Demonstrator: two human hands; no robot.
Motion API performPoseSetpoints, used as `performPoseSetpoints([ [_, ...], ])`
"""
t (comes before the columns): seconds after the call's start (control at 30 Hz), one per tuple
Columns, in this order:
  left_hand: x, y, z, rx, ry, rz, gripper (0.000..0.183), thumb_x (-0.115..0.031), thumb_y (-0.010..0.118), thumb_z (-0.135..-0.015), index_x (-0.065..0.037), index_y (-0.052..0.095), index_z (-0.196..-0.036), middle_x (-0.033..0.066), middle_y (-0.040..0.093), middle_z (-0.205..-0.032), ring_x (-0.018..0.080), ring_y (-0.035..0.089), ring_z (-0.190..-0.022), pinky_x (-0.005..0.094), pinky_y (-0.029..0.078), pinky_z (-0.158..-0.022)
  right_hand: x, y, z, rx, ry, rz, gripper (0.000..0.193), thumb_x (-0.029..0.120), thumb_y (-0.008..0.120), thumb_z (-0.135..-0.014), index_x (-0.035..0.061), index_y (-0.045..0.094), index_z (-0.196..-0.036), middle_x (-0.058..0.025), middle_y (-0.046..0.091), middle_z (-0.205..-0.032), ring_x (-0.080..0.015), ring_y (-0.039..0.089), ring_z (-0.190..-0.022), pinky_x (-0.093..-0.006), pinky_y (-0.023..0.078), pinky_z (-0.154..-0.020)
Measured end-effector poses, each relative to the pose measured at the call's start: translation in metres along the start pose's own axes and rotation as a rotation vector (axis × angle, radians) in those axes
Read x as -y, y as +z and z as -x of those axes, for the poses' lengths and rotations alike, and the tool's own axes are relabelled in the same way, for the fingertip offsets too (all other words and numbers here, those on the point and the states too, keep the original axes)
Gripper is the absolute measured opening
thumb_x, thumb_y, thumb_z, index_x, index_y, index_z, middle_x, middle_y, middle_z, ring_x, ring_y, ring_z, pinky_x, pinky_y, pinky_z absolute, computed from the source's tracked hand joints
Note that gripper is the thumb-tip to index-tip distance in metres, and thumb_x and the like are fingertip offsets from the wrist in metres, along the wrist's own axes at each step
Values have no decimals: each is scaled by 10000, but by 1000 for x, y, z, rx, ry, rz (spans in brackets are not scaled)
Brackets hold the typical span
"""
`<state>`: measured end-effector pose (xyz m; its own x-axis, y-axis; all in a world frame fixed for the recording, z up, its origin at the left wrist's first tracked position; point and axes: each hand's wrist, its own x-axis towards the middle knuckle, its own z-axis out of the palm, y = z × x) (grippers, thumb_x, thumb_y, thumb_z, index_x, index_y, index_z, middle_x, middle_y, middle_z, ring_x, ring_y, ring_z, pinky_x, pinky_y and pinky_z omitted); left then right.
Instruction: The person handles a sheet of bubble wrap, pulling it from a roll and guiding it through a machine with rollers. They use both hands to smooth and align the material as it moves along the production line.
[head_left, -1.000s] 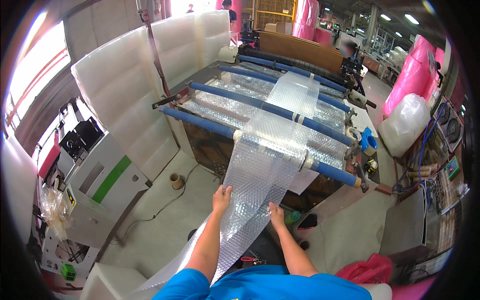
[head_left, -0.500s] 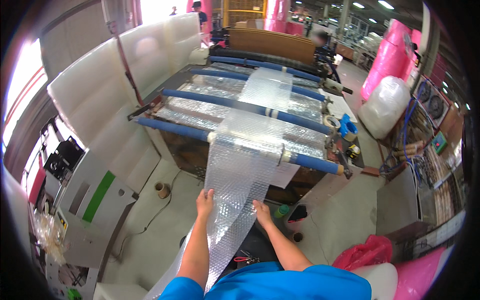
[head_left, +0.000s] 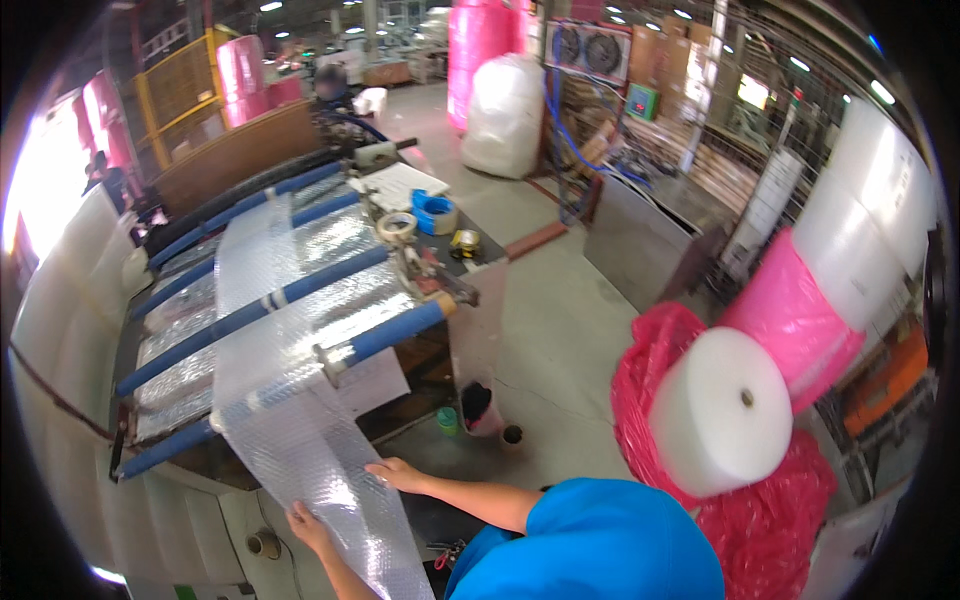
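**Drawn off the rollers and held at both edges, with no loose end in view**

From my station I watched through the head camera as the bubble-wrap strip (head_left: pixel 310 440) lay well through the first part of the work: it ran along the machine, crossed the front roller (head_left: pixel 400 333) and sloped down toward the wearer. At the second roller (head_left: pixel 330 275) the blue surface showed uncovered, so I judged that the strip passed beneath it there.

The left hand (head_left: pixel 312 528) had its fingers curled in on the left edge, thumb and fingers nearly together. The right hand (head_left: pixel 398 474) was close to shut as well, its fingertips pinching the opposite edge a little nearer the roller. The strip lay flat between them, slightly rippled and shining, and continued past the hands out of the bottom of my view.

So the feeding over the front roller was done, and the guiding by hand looked under way. I saw no cut or finished end, and could not tell how much length remained. A red-handled tool (head_left: pixel 446 554) lay near the wearer's lap, untouched. The big white roll (head_left: pixel 720 412) stood well apart to the right, with neither hand near it.
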<state>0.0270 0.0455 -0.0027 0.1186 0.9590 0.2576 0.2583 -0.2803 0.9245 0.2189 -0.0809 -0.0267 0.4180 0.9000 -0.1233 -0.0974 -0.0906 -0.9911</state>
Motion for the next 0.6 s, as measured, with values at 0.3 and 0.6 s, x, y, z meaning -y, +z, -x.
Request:
performPoseSetpoints([
  [0.3, -61, 12, -79, -6, 132, -35, 373, -315, 468, -849, 57, 491, -823, 80, 513, -706, 146, 444, -634, 275, 384, -593, 100, -15, -45, -67, -212, -25, 395, 381, 514, -804, 25, 535, -635, -14, 513, -581, -99, 478, -534, -243, 389, -511],
  [0.6, -85, 8, -109, -23, 17, -130, 458, -404, 616, -731, 18, 440, -699, 31, 448, -629, 122, 369, -571, 250, 337, -521, 144, -16, -69, 5, -233, -92, 353, 356, 560, -775, 5, 584, -774, -28, 558, -656, -96, 504, -574, -240, 410, -530],
])
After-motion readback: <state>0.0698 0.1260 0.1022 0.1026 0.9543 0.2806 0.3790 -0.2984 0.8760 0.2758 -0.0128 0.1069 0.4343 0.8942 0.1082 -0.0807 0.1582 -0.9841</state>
